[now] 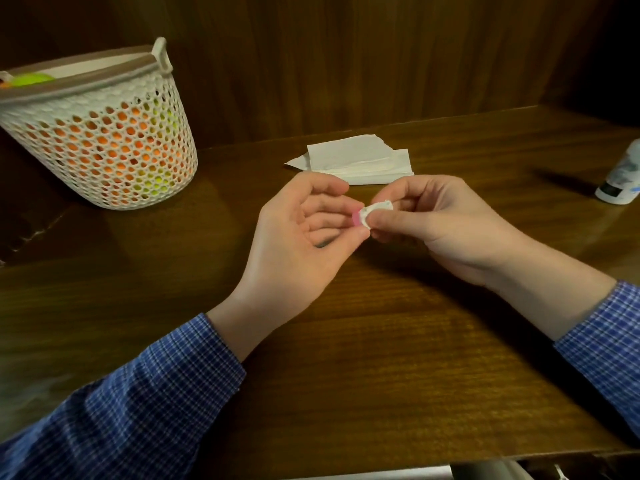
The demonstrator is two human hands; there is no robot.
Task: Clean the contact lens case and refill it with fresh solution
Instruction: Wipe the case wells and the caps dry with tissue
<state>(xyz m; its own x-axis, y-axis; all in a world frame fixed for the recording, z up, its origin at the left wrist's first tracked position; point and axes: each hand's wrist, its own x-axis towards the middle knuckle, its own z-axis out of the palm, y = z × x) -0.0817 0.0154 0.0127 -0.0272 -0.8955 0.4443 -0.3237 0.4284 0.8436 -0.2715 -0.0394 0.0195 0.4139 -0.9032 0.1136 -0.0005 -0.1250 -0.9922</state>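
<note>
A small white contact lens case (375, 210) with a pink cap (356, 218) is held above the middle of the wooden table (346, 358). My right hand (440, 226) pinches the white body of the case between thumb and fingers. My left hand (304, 233) pinches the pink cap at the case's left end with its fingertips, palm turned up. Most of the case is hidden by the fingers. A white solution bottle (621, 178) stands at the table's far right edge, partly cut off.
Folded white tissues (360, 159) lie on the table just behind my hands. A white mesh basket (104, 133) holding orange and green items stands at the back left. A dark wooden wall rises behind the table.
</note>
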